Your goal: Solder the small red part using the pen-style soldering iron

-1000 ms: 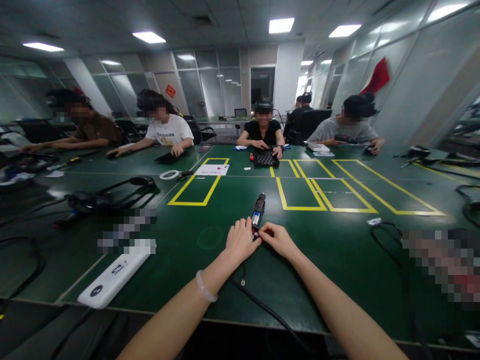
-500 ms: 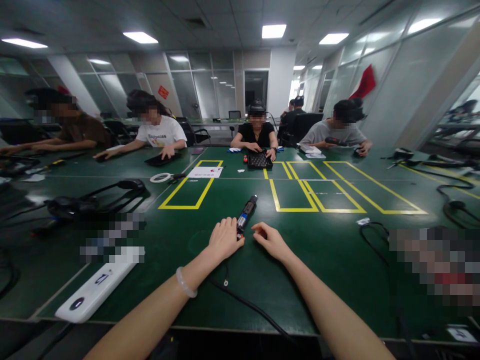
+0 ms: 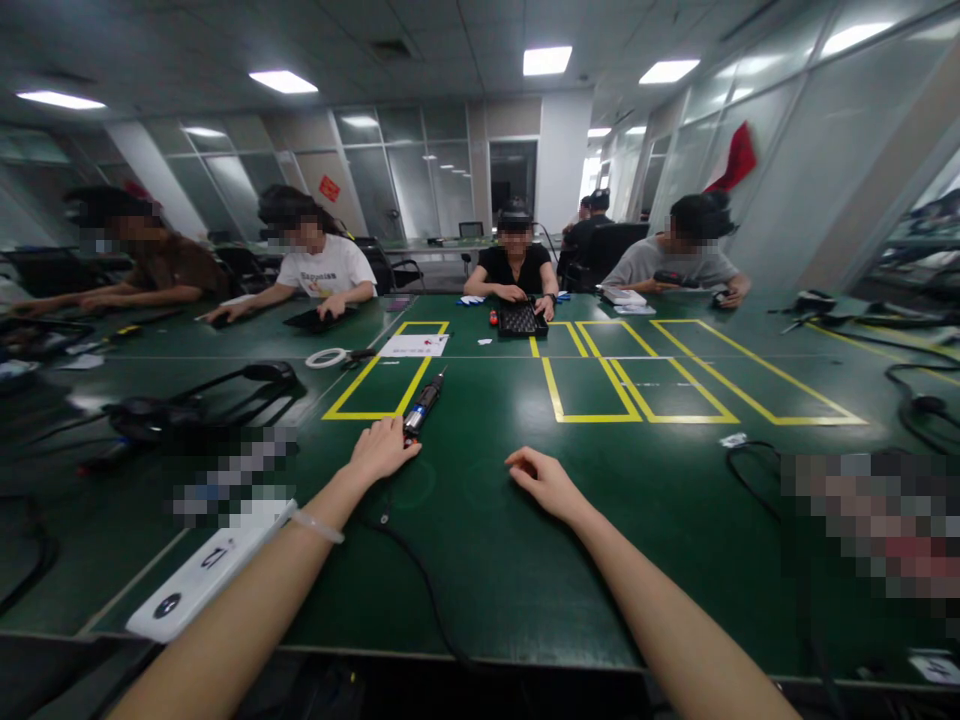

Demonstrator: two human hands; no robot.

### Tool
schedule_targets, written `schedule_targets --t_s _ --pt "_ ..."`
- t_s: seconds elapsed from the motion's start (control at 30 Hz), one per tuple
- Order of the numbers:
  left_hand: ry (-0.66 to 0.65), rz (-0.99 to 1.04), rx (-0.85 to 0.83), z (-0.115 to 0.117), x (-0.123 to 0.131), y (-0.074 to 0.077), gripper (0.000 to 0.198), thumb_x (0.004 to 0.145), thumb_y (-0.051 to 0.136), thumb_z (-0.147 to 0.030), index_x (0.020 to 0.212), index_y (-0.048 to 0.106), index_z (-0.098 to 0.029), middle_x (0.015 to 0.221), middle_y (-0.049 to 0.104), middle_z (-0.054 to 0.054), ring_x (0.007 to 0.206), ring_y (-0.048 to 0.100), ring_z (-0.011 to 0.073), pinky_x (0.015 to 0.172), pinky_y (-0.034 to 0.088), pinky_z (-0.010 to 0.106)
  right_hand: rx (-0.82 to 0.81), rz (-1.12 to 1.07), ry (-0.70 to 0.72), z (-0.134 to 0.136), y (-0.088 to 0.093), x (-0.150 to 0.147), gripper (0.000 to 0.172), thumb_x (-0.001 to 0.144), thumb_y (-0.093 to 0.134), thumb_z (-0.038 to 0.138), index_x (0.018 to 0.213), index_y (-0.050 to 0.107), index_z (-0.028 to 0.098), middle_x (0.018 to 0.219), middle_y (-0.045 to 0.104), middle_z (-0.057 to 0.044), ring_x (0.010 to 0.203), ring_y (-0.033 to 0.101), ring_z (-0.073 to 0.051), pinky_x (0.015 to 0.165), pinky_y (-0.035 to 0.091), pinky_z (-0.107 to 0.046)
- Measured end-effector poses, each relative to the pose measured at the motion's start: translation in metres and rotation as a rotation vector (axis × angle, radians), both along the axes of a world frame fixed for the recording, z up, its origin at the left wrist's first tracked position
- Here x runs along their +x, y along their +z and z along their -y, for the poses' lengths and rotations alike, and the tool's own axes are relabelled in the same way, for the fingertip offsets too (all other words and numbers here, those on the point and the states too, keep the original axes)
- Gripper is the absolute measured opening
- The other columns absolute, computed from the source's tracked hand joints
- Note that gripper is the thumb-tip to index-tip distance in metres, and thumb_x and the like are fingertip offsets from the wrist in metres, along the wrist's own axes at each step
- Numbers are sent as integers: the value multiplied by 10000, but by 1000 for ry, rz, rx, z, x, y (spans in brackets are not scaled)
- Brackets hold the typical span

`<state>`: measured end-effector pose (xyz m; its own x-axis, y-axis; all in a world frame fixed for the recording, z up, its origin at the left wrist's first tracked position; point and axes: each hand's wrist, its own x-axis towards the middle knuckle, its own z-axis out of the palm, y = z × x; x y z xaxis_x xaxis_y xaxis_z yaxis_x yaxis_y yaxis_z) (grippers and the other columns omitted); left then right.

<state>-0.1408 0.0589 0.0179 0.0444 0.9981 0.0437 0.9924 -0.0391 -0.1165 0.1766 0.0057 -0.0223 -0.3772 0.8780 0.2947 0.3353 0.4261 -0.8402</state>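
Observation:
My left hand [image 3: 381, 449] grips the rear end of a slim black electric screwdriver [image 3: 424, 400] with a blue band, low over the green table [image 3: 450, 540]. The thin bit points away from me, toward the yellow taped rectangle on the left. From the rear of the tool a black cord [image 3: 420, 565] trails to the table's front edge. My right hand [image 3: 541, 480] rests near the middle, its fingers loosely bent and a little apart, with nothing in them. It stands well to the right of the screwdriver.
A white power bank-like bar [image 3: 217, 560] lies left of my forearm. Beyond it sits a black headset-like frame [image 3: 202, 400]. Yellow tape rectangles [image 3: 600, 418] mark the table. A white paper [image 3: 412, 345] and a cable coil [image 3: 326, 357] lie farther back. Several co-workers sit opposite.
My left hand has moved left with the screwdriver, carrying it away from my right hand; its cord followed. My right hand has stayed nearly where it was.

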Motion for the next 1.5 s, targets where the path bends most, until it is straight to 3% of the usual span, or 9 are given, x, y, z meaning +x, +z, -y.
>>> schedule_targets --t_s 0.17,0.3,0.47,0.7,0.9,1.03,1.13,1.23,1.5 --pt "118 7 -51 -24 -48 1 643 802 386 -578 1241 446 -112 1240 508 210 1137 477 347 893 377 443 5 15 -3 1 1 0 159 852 512 226 951 621 167 799 617 -14 722 566 -137 682 431 -249" --pt "196 37 -61 -26 -63 7 613 819 350 -590 1177 500 -116 1229 521 211 1132 484 357 901 373 458 14 25 -5 1 1 0 151 853 513 230 939 624 174 789 618 -12 714 569 -139 669 433 -250" --pt "123 -74 185 -3 -42 14 471 825 429 -464 1144 512 -126 1180 522 180 1072 508 325 857 412 415 25 29 -11 0 0 0 139 849 523 232 923 629 180 789 621 -12 715 573 -146 671 436 -259" --pt "157 -74 218 11 -19 15 383 878 326 -336 1062 551 -85 1065 555 185 948 562 304 742 456 386 26 32 -12 0 1 0 140 848 525 231 915 636 178 787 620 -12 711 567 -143 669 431 -256" --pt "160 -12 297 10 -14 25 385 891 312 -346 1028 563 -88 1045 581 199 968 573 335 795 438 448 29 40 -19 0 1 0 137 845 529 231 905 640 176 789 621 -12 708 562 -140 668 425 -255" --pt "86 373 192 18 26 28 329 894 352 -406 1038 549 -185 969 638 98 872 618 240 777 456 373 9 20 -8 0 2 -1 143 844 532 242 906 641 176 784 618 -10 710 558 -141 671 422 -256" --pt "-149 858 -52 28 70 22 289 883 396 -401 994 559 -190 873 651 33 764 615 155 723 465 286 -19 -43 5 1 2 -2 159 845 528 256 933 630 171 770 601 -5 697 546 -135 662 421 -252" --pt "-308 1164 -270 40 107 11 346 874 420 -399 1045 582 -145 792 614 25 697 574 126 643 450 247 -63 -144 18 1 3 -3 215 836 544 272 1017 597 169 793 588 -5 682 536 -124 640 420 -243" --pt "-443 1351 -376 60 121 -7 466 889 467 -371 1309 437 -171 775 532 -14 725 521 107 703 441 251 -159 -237 158 7 9 -9 287 791 624 314 1035 566 175 805 604 -4 642 522 -106 617 424 -233"
